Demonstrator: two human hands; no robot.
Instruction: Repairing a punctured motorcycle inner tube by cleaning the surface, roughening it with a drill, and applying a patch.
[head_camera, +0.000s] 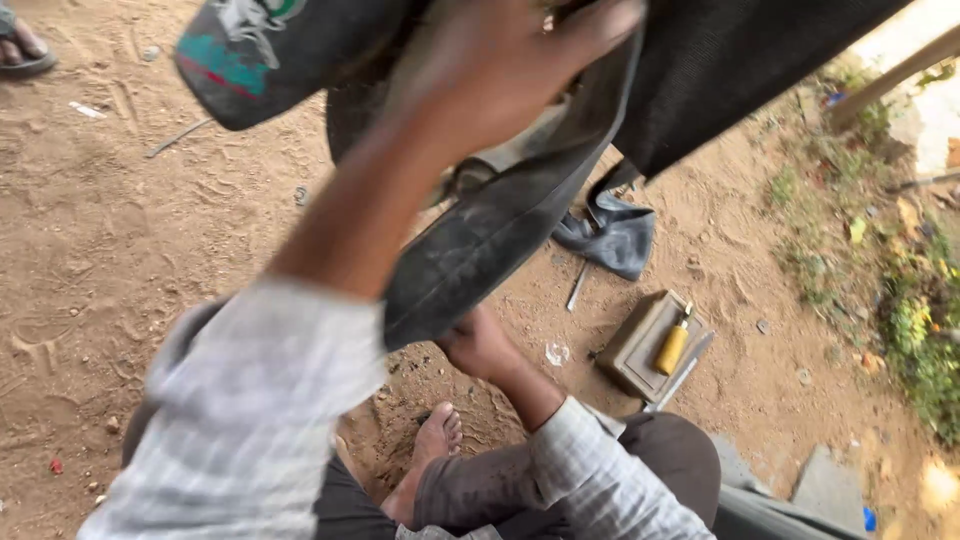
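Inner tube (480, 250) hangs slack from the tyre (720, 60); the left hand (500, 60) grips above, blurred. The right hand (478, 345) clasps its lower end, keeping it taut.

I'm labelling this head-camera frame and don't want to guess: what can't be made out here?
- Left hand: motion-blurred at the top edge; its grip on the black rubber tube is unclear.
- Right hand: fingers hidden under the tube.
- Tyre: cut off by the top edge.
- Yellow-handled tool on the flat box: tip too small to identify.

Teal, red and white label patch (232, 62) on dark tyre, top left; no screens/signs.
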